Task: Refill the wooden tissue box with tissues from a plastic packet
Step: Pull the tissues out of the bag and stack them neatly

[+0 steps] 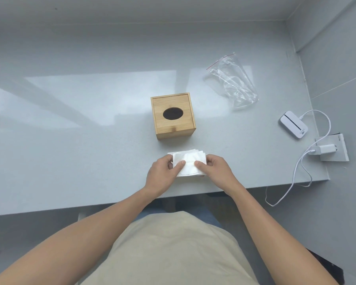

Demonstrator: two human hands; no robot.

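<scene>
At the near edge of the grey counter point(70, 161), the left hand point(162, 175) and right hand point(216, 169) grasp a white tissue stack point(190, 164) from either side, thumbs pressed on top. Just beyond the fingers stands the wooden tissue box point(173, 117), lid shut, its oval slot dark. Farther off to the right lies the empty plastic packet point(232, 81).
</scene>
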